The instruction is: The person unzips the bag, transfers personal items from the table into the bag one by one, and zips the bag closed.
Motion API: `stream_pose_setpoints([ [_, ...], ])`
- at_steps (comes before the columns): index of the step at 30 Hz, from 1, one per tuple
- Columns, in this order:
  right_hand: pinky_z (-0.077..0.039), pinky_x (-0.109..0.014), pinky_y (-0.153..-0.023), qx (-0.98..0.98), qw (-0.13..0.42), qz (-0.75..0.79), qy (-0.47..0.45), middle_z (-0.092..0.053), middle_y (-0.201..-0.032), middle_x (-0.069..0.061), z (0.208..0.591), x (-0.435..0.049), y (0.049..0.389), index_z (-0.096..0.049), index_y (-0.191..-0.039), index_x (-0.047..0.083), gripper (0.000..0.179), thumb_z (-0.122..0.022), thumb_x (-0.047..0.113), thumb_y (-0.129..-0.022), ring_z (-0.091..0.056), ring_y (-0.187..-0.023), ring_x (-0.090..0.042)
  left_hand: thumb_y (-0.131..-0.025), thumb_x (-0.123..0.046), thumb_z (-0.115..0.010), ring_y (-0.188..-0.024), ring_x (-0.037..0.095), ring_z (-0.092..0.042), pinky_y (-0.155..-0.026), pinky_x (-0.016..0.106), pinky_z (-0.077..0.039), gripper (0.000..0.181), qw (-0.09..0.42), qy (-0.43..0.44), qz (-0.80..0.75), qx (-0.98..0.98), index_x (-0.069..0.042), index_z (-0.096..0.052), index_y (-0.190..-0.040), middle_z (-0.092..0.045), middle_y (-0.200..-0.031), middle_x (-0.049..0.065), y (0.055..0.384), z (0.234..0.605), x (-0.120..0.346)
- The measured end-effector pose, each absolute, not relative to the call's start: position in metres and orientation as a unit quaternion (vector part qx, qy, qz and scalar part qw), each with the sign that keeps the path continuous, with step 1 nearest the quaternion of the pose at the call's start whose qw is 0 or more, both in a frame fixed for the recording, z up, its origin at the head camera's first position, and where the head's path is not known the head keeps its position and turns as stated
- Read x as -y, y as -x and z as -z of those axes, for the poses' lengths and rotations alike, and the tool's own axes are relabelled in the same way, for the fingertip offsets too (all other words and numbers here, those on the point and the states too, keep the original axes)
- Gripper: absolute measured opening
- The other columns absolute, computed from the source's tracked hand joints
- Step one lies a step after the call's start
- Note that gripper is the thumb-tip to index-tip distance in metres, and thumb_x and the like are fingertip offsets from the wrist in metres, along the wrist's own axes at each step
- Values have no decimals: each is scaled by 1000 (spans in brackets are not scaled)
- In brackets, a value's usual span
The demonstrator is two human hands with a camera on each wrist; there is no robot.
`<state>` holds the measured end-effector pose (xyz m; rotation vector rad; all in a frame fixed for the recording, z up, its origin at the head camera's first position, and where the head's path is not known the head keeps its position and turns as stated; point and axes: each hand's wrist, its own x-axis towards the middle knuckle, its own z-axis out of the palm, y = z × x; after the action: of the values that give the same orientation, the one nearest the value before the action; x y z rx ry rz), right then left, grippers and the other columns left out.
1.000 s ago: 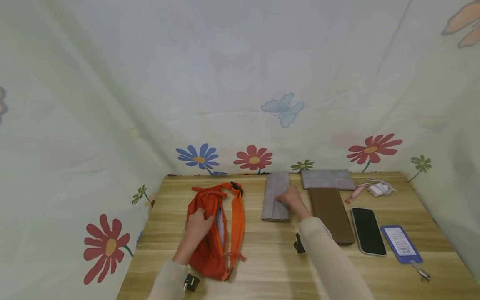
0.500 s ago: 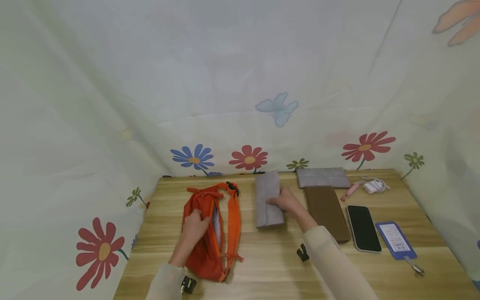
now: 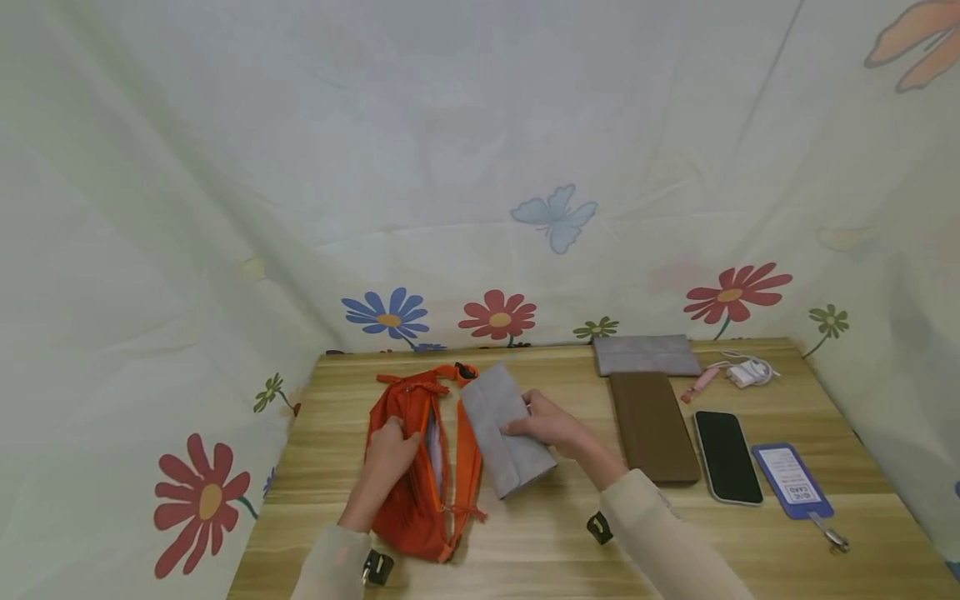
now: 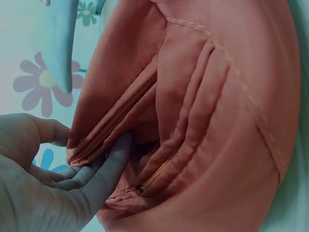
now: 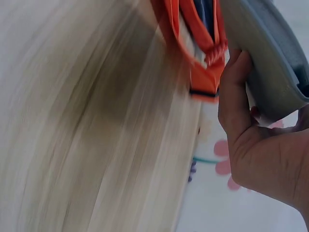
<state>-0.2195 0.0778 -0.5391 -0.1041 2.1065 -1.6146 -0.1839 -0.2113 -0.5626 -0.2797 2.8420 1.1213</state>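
An orange-red waist bag (image 3: 411,521) lies on the left part of the table, its zip partly undone and a pale lining showing. My left hand (image 3: 390,458) pinches the edge of its opening; in the left wrist view the thumb is outside and the fingers (image 4: 113,169) reach inside the zipped edge. In my right hand (image 3: 553,427) is a grey flap pouch (image 3: 491,421), tilted and raised above the table beside the bag's orange strap (image 3: 468,450). The right wrist view shows the thumb (image 5: 234,92) along the pouch's face; the other fingers are mostly hidden behind it.
A second grey pouch (image 3: 647,356) lies at the back edge, with a brown notebook (image 3: 654,429) in front. Farther right are a pink stick-like item (image 3: 701,384), a white charger with cable (image 3: 750,372), a phone (image 3: 727,458) and a blue card holder (image 3: 793,481).
My right hand has lifted the grey pouch from the table and carried it left and nearer, turning it toward the bag. The left hand keeps its hold on the bag's edge.
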Motion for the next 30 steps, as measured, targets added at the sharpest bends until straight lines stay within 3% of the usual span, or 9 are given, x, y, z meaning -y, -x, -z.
stream_pose_setpoints([
  [6, -52, -32, -71, -781, 274, 555, 76, -59, -105, -14, 538, -53, 212, -49, -117, -1, 40, -73, 17, -91, -64, -85, -22, -96, -19, -63, -65, 20, -54, -57, 33, -45, 31, 19, 90, -353, -931, 7, -58, -112, -60, -80, 10, 183, 559, 209],
  [10, -48, -30, -69, -804, 261, 524, 103, -59, -99, -12, 539, -39, 210, -52, -113, -2, 36, -73, 17, -90, -61, -81, -20, -96, -20, -63, -60, 19, -48, -53, 31, -40, 23, 20, 93, -355, -930, 1, -55, -99, -46, -67, 2, 182, 558, 207],
  [14, -47, -33, -69, -836, 238, 477, 130, -58, -94, -12, 537, -29, 209, -53, -108, -3, 36, -74, 16, -87, -58, -80, -22, -95, -18, -64, -60, 19, -46, -53, 31, -38, 20, 8, 85, -357, -930, 0, -54, -95, -39, -65, -1, 181, 557, 206],
  [17, -47, -36, -73, -844, 236, 463, 134, -58, -98, -14, 534, -23, 209, -53, -112, -6, 41, -75, 15, -85, -58, -84, -25, -94, -15, -64, -60, 19, -44, -54, 31, -38, 18, -4, 74, -359, -931, 0, -54, -93, -37, -65, -1, 180, 555, 206],
  [19, -47, -37, -80, -829, 245, 483, 137, -59, -110, -16, 533, -18, 209, -51, -127, -7, 51, -74, 13, -86, -58, -92, -25, -95, -14, -63, -60, 19, -44, -53, 32, -38, 17, -9, 68, -357, -932, -1, -53, -91, -37, -65, -1, 179, 554, 205],
  [24, -50, -33, -76, -794, 280, 524, 131, -64, -109, -16, 533, -10, 213, -54, -128, -5, 45, -71, 12, -90, -63, -87, -22, -96, -11, -58, -66, 21, -52, -58, 34, -44, 14, -4, 51, -347, -936, 3, -58, -99, -53, -73, 6, 177, 552, 201],
  [26, -50, -32, -69, -804, 288, 502, 134, -64, -97, -13, 531, -9, 215, -57, -115, -5, 35, -73, 12, -89, -63, -77, -21, -96, -9, -57, -71, 23, -56, -63, 36, -48, 19, 0, 43, -349, -936, 6, -60, -107, -61, -81, 11, 176, 551, 200],
  [30, -49, -34, -74, -828, 301, 443, 166, -63, -99, -9, 526, -9, 219, -58, -116, -2, 38, -76, 14, -88, -62, -82, -20, -97, -7, -56, -83, 29, -62, -73, 43, -53, 27, -4, 26, -353, -935, 10, -59, -118, -68, -96, 20, 176, 549, 200],
])
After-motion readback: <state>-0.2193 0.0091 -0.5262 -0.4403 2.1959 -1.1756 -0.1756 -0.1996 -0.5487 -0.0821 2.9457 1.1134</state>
